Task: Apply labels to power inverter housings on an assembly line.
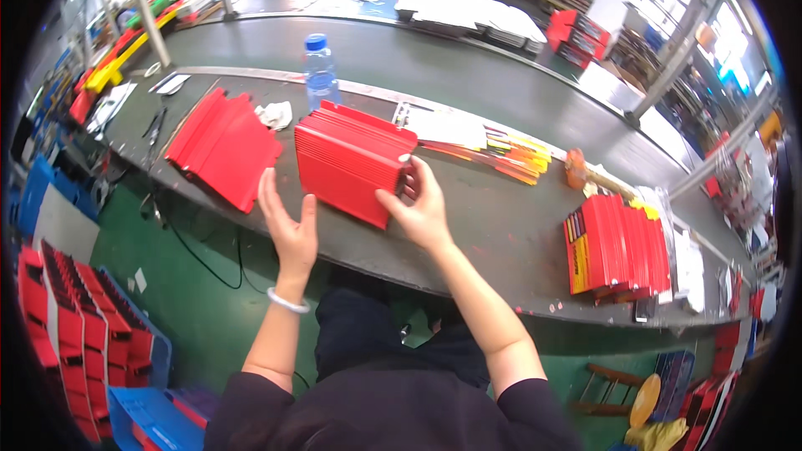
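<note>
A red ribbed metal block [347, 163] stands on the dark workbench [493, 234] in front of me. I cannot tell whether it is one casing or a stack of panels. At its right end my right hand [422, 205] grips it, thumb on the front face and fingers curled round the end. My left hand [290, 225], a pale band on its wrist, is open and holds nothing. Its fingers are spread between that block and some red metal panels [225, 150] lying to the left.
Behind the block stand a clear blue-capped bottle [321, 75] and a crumpled white cloth [274, 115]. Papers and orange-yellow strips [510, 154] lie beyond my right hand. Several stacked red casings [618, 246] occupy the bench's right end. Red parts [83, 342] fill floor bins; a stool [643, 401] stands lower right.
</note>
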Available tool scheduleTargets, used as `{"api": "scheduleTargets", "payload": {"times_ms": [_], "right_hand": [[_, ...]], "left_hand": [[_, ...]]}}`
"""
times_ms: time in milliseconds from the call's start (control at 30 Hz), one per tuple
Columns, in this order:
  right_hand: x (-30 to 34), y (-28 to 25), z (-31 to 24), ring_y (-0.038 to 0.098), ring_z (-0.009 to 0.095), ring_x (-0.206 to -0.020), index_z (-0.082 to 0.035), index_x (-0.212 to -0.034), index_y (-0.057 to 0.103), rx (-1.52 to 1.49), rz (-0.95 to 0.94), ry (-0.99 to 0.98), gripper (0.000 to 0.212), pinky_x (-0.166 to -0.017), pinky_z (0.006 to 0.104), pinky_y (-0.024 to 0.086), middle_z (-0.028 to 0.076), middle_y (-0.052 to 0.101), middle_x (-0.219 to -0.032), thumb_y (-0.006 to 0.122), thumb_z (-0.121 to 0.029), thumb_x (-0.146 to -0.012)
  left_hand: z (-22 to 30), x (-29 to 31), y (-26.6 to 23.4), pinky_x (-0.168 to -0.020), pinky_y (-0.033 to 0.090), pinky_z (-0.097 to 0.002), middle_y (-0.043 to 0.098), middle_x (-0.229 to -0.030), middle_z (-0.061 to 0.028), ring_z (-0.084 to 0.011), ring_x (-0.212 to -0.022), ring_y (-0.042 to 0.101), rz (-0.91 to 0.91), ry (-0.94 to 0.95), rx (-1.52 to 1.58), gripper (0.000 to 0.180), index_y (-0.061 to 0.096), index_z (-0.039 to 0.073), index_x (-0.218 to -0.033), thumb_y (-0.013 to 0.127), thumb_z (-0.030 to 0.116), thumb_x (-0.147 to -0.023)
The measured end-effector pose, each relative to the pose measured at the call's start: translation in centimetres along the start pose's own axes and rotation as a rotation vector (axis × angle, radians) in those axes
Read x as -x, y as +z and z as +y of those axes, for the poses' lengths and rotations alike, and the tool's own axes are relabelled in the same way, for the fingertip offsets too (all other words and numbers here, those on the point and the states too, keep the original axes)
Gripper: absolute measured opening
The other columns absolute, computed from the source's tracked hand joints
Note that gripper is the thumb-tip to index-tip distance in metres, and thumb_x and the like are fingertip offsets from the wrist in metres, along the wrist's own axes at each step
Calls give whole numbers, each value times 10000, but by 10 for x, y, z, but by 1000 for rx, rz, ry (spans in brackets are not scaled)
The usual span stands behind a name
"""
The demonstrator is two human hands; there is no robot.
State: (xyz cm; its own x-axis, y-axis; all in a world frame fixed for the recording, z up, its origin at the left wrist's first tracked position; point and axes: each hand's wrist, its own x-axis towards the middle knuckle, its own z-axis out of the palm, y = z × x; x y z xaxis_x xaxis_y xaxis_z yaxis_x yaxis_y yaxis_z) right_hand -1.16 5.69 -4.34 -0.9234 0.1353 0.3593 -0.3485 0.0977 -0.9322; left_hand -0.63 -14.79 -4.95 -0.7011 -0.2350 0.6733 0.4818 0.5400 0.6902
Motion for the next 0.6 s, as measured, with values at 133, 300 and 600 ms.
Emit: {"api": "scheduleTargets", "payload": {"times_ms": [133, 300, 600], "right_hand": [[12, -84, -29, 594, 198, -1112, 78, -1359, 414, -220, -97, 496, 643, -896, 319, 507, 173, 562, -1295, 691, -227, -865], [35, -158, -32, 656, 122, -851, 2, -1264, 549, -111, -54, 701, 516, -749, 264, 513, 72, 669, -1029, 647, -345, -896], [47, -191, -19, 650, 174, -933, 34, -1091, 666, 442, -174, 513, 516, -820, 303, 500, 115, 696, -1046, 594, -441, -904]], "left_hand": [[8, 3, 1, -1110, 279, -398, 378, -1442, -195, -289, -1333, 381, -238, -207, 430, 630, 285, -24, -1451, 592, 189, -944], [33, 1, 24, -1099, 299, -391, 398, -1434, -178, -280, -1313, 406, -382, -112, 400, 619, 279, -12, -1458, 571, 195, -953], [56, -41, 80, -1075, 338, -413, 388, -1413, -187, -334, -1301, 412, -584, 142, 235, 656, 331, 8, -1419, 611, 323, -916]]}}
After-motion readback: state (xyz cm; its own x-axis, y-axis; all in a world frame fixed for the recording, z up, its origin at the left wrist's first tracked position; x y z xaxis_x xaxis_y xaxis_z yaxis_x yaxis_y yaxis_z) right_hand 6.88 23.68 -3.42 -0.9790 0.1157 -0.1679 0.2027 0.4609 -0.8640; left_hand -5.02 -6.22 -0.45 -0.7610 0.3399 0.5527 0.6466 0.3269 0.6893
